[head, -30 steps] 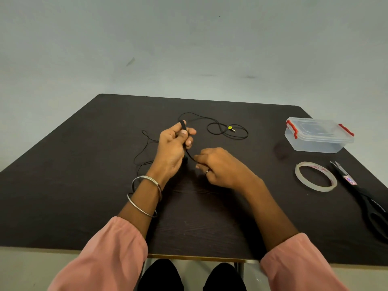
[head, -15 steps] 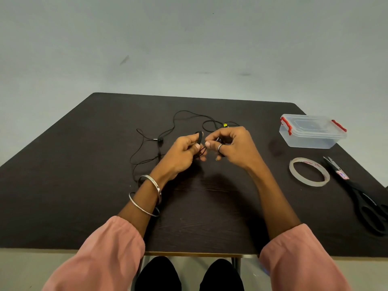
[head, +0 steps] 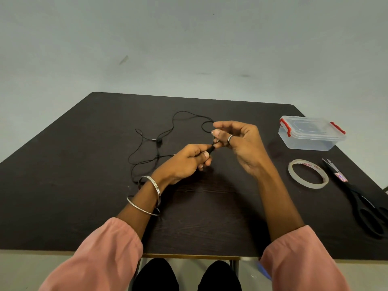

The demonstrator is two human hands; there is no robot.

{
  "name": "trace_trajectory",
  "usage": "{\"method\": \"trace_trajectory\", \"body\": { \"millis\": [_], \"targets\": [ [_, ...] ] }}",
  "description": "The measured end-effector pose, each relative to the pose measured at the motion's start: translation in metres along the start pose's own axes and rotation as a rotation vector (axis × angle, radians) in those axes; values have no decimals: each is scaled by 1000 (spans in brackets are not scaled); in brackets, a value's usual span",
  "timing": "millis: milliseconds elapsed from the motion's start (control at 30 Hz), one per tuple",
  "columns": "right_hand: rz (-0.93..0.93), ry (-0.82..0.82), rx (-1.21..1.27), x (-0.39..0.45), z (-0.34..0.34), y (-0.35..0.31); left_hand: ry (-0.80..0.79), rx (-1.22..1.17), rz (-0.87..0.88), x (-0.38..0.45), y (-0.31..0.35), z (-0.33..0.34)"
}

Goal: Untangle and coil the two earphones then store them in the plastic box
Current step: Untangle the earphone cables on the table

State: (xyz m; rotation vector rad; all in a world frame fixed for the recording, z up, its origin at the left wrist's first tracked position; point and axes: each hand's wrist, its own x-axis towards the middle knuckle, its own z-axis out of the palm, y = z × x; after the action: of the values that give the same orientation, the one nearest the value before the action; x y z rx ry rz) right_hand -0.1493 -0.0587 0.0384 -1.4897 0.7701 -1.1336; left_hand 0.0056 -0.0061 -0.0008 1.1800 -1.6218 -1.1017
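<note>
The plastic box [head: 310,133] stands closed at the far right of the counter [head: 63,185], well apart from the thin black earphone cable [head: 147,148], which lies in loose loops at the middle and looks very light, soft and easy to snag. The left hand [head: 184,162] pinches a short dark piece of it with curled fingers, and the right hand [head: 239,139] pinches the cable just beside (the exact grip is too small to see). I judge it better to hold near the small earbud [head: 159,140] or the plug and not to pull hard on a knot.
</note>
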Motion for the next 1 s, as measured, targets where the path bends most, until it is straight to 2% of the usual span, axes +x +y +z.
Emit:
{"method": "trace_trajectory", "body": {
  "millis": [100, 167, 233, 333, 400, 467, 533, 633, 700, 800, 900, 1000],
  "targets": [
    [36, -22, 137, 1, -1, -1, 21, -102, -48, 0, 2, 0],
    [18, -49, 80, 2, -1, 0, 41, -224, -73, 1, 5, 0],
    [-59, -34, -99, 3, -1, 4, 68, -353, -102, 2, 8, 0],
    [-266, 53, -511, 6, -2, 14, 82, -476, -138, 1, 12, 2],
    [-271, 144, -610, 7, 0, 17, 98, -530, -145, 0, 13, 3],
    [-211, 241, -547, 7, 1, 19, 131, -563, -140, 1, 13, 3],
    [-106, 270, -397, 5, 2, 17, 172, -587, -137, 3, 12, 3],
    [76, 105, -136, 1, 5, 10, 232, -629, -137, 6, 10, 2],
    [109, -42, -117, 0, 8, 8, 254, -646, -130, 7, 8, 1],
    [45, -114, -279, 1, 7, 12, 308, -532, -113, 8, 7, 1],
    [-108, -77, -559, 3, 3, 15, 406, -183, -88, 10, -4, -1],
    [-243, -108, -745, 3, 2, 15, 480, 117, -60, 11, -14, -3]
  ]
}}
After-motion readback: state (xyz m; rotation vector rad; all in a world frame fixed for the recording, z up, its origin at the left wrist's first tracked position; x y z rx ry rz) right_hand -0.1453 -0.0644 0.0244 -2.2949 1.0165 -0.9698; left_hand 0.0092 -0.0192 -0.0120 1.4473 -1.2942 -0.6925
